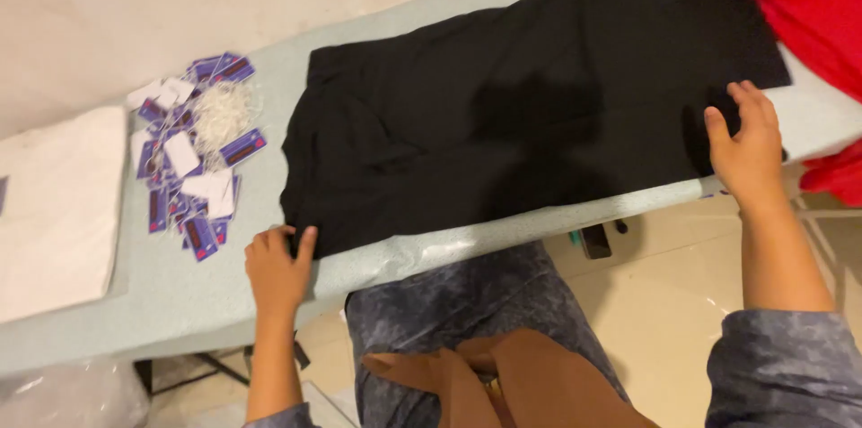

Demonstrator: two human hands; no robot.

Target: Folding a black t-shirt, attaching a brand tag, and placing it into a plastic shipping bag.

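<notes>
Soft matte black cotton garment (476,114) lies spread flat across the pale blue-grey padded board (180,289), folded roughly rectangular, a few creases near its left edge. Left hand (278,271) sits at the garment's lower left corner, fingers curled onto the hem, thumb alongside; looks like a light pinch on the fabric edge, not a fist. Right hand (745,145) rests palm-down on the garment's right side, fingers spread, pressing flat, gripping nothing. Left of the garment: loose pile of small rectangular purple and white card tags (193,158) with a tangle of thin white string. Further left, a flat white folded cloth (58,208). Crumpled red fabric (808,6) lies at the top right.
</notes>
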